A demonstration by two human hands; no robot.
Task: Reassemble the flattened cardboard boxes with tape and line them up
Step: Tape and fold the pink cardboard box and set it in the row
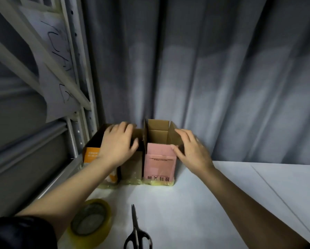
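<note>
The left hand (pixel 117 143) rests spread on the orange box (pixel 91 152). The right hand (pixel 192 150), loosely open, seems to touch the pink box (pixel 159 163), which stands open-topped.

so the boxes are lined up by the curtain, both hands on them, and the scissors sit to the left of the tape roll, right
Not quite. In the head view the scissors lie to the right of the tape roll, not the left. The rest holds.

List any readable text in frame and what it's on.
Pink box: large dark characters along the bottom edge, upside down, not legible; the fine line higher up is too small.
Orange box: small white print, blurred.
Paper sheet on the rack: handwritten strokes, unreadable.
Nothing can be quoted.
</note>
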